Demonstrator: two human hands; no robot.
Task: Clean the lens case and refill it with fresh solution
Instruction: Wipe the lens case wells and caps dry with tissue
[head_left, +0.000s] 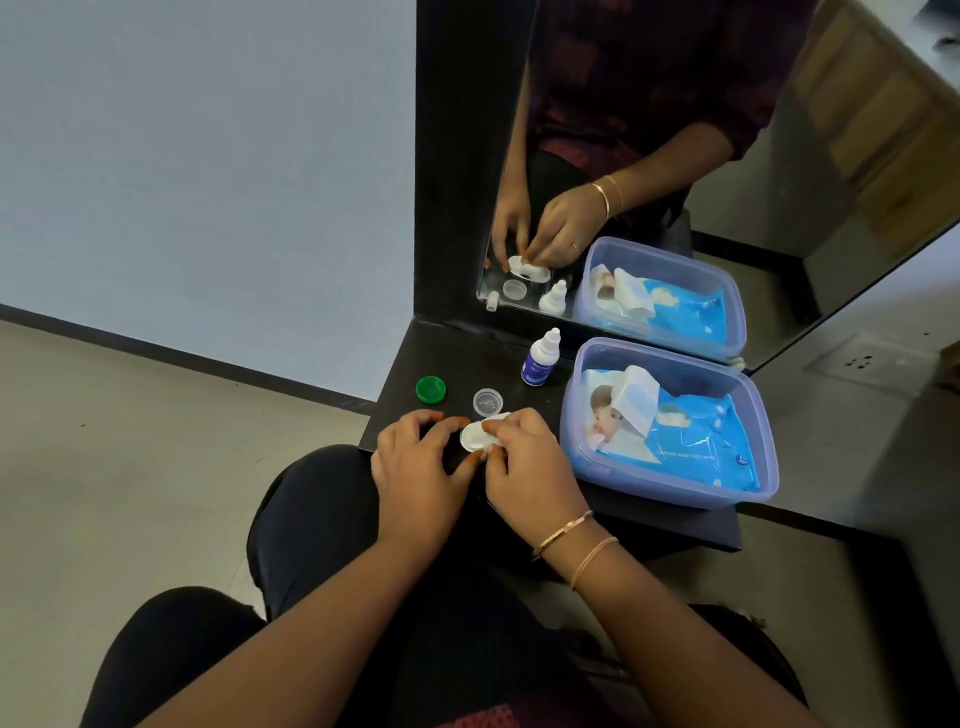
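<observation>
We hold the white lens case (479, 435) between both hands at the near edge of the black tabletop (457, 358). Our left hand (415, 478) grips the case's left end with thumb and fingers closed on it; our right hand (524, 473) presses a white wipe (496, 440) into the case's right well, fingers pinched narrow on it. Both case wells are uncovered. A clear cap (488, 401) lies just beyond the case, and a green cap (430, 389) lies farther left, apart from it. The solution bottle (540, 358) stands upright at the far side, near the mirror (675, 156). A clear tub (670, 421) holding a blue wipe pack (691, 436) sits at the right, touching the mirror's base.
</observation>
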